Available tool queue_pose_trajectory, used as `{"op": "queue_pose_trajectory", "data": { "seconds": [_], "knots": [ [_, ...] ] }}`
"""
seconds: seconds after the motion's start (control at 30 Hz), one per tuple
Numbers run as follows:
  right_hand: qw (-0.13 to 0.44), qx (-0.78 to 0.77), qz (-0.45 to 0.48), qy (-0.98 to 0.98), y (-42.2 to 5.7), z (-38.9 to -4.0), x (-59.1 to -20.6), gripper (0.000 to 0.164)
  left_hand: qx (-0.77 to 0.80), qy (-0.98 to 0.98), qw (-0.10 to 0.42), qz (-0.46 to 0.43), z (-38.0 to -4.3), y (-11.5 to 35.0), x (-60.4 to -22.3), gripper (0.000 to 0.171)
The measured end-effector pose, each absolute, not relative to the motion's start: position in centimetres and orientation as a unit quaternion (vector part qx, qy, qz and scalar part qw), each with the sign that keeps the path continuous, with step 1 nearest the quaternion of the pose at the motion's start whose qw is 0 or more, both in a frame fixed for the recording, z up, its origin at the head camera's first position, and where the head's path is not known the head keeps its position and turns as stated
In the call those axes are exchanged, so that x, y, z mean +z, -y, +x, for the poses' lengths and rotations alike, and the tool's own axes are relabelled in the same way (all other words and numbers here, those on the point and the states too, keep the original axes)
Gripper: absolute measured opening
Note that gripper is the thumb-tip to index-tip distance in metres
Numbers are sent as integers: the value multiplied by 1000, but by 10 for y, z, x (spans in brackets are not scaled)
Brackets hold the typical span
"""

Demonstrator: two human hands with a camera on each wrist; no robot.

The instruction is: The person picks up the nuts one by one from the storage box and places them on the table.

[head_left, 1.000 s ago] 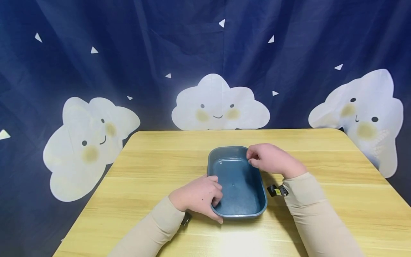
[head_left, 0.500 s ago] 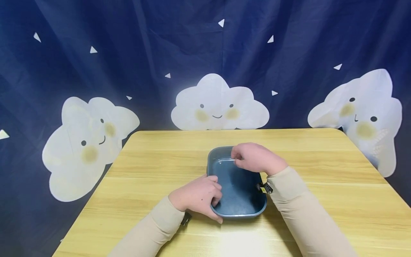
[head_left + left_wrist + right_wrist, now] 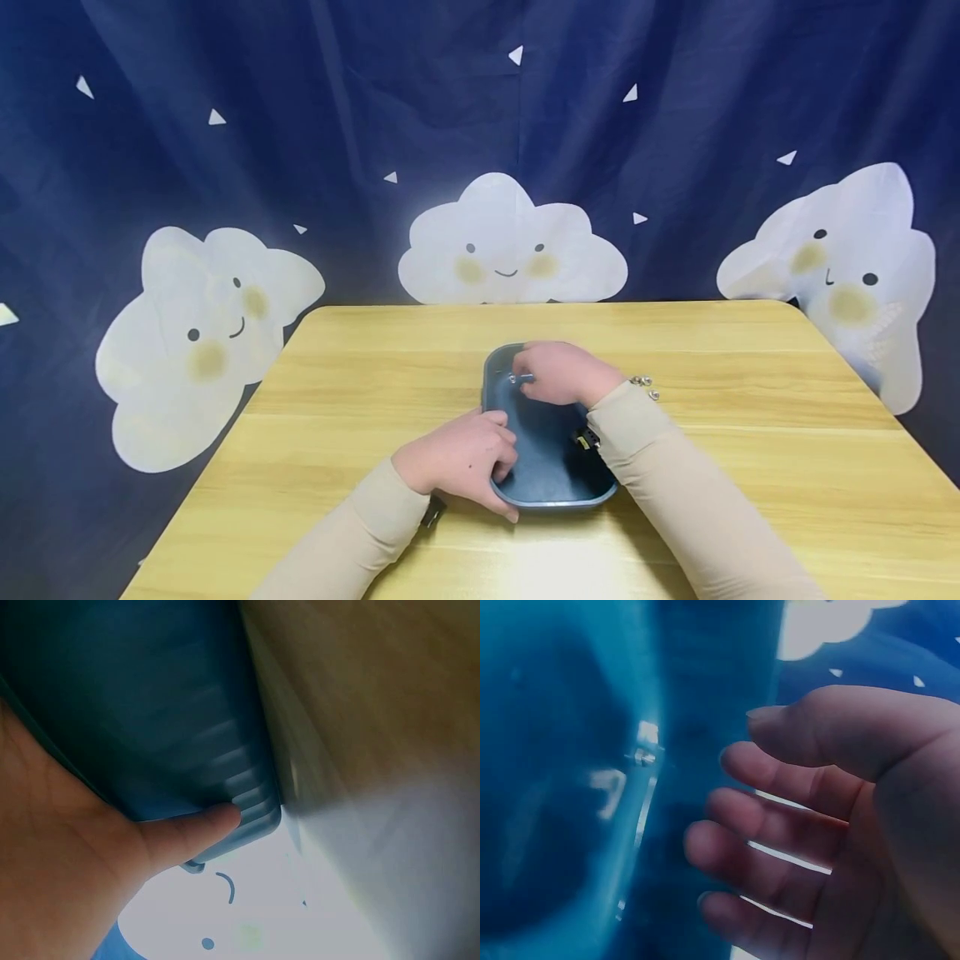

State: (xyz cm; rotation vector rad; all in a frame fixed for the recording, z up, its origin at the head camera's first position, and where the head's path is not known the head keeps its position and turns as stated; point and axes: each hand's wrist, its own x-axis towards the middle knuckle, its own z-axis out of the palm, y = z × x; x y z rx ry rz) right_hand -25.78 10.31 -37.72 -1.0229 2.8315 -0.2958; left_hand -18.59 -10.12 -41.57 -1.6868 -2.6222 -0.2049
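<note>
A dark blue rectangular plastic bin (image 3: 551, 504) with rounded corners stands on the table. My left hand (image 3: 461, 454) grips its near left corner, fingers over the rim and thumb against the outer wall, as the left wrist view also shows. Over the far part of the bin hangs my right hand (image 3: 562, 373). In the right wrist view, this hand's thumb and fingertips (image 3: 705, 844) are bent loosely and apart, with nothing visible between them. A tiny shiny metal piece (image 3: 513, 378) lies inside the bin near the right fingertips; its kind is too small to tell.
Several small shiny metal pieces (image 3: 645, 382) lie on the wooden table (image 3: 375, 367), just beyond the right sleeve. Behind the table's far edge hangs a dark blue curtain (image 3: 360, 100) with white smiling clouds.
My right hand has moved left from the bin's far right corner to over its far part. The metal pieces on the table have come into view. The left hand keeps its grip.
</note>
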Motion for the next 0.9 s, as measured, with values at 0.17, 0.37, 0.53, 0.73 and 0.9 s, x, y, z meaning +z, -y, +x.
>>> {"op": "queue_pose_trajectory", "data": {
  "seconds": [0.17, 0.37, 0.53, 0.73, 0.9],
  "knots": [
    [50, -87, -346, -933, -94, -259, -387, 26, -67, 838, 16, -542, -185, 101, -416, 55],
    [52, -83, -340, -935, -89, -258, -391, 24, -65, 837, 21, -543, -186, 100, -416, 55],
    [55, -65, -344, -935, -88, -260, -396, 27, -64, 838, 14, -542, -186, 100, -417, 54],
    [65, -56, -350, -933, -86, -262, -401, 30, -65, 839, 15, -541, -186, 101, -417, 54],
    [58, -47, -355, -932, -86, -264, -408, 21, -67, 838, 15, -541, -186, 101, -418, 54]
  ]
}}
